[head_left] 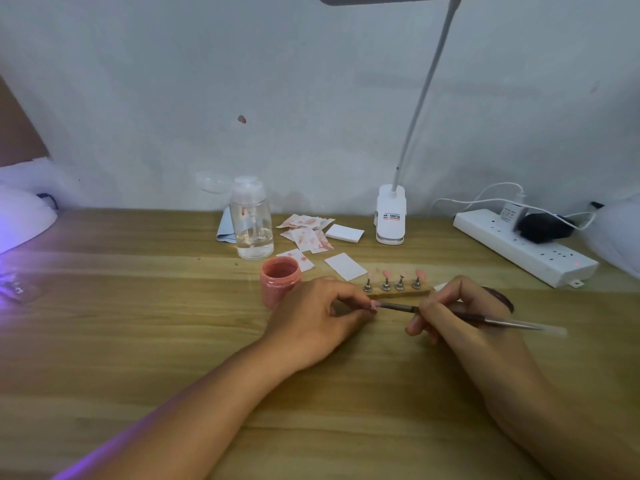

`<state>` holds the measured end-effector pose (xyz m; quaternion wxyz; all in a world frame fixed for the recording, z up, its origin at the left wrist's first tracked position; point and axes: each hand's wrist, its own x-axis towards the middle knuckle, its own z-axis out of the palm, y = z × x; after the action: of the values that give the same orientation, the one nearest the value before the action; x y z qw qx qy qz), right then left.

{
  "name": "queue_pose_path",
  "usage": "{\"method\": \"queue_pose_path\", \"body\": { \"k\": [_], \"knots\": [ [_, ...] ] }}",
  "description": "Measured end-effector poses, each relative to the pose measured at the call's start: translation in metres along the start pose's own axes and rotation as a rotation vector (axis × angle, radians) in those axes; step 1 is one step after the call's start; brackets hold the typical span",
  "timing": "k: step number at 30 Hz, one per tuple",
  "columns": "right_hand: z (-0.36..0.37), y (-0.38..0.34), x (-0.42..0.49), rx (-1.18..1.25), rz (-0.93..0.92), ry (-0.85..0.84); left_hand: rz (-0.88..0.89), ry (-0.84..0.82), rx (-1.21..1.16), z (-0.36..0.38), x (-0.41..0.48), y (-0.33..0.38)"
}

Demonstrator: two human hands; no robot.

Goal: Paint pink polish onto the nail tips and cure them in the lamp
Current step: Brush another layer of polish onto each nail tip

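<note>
**Brush on the pinched nail tip, mid-bench**

- Left hand (311, 317): fingers (349, 299) curled, pinching one nail tip (374, 305) at the fingertips. The tip pokes out to the right of the fingers, low over the bench (138, 306). It looks pink, but it is too small to judge coverage.
- Right hand (460, 313): fingers (420, 320) clenched round the brush (398, 307) in a pen grip. The handle trails out to the right past the hand. The bristle end meets the nail tip between the two hands.
- Nail tip stand (398, 292): wooden strip just behind the hands with four metal holders, each carrying a pink tip. No finger touches it.
- Pink polish jar (280, 282): open, just behind the left hand's knuckles, left of the stand.
- Curing lamp (20, 216): white dome at the far left bench edge, well apart from the hands, with violet glow spilling onto the bench.
- Behind the jar: clear pump bottle (252, 223), pink-stained wipes (306, 230), two clean white pads (344, 233).
- Further right: clip desk lamp (390, 216), and a power strip (523, 245) with plugs in it.
</note>
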<state>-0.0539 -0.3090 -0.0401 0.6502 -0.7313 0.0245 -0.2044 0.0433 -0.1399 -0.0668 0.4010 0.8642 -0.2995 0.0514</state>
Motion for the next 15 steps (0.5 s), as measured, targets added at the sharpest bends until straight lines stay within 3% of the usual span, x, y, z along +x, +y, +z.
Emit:
{"method": "queue_pose_path", "body": {
  "k": [15],
  "knots": [
    [0.0007, -0.0019, -0.0012, -0.008, 0.009, -0.009, -0.04, -0.031, -0.033, -0.0042, -0.0015, 0.0076]
  ]
}}
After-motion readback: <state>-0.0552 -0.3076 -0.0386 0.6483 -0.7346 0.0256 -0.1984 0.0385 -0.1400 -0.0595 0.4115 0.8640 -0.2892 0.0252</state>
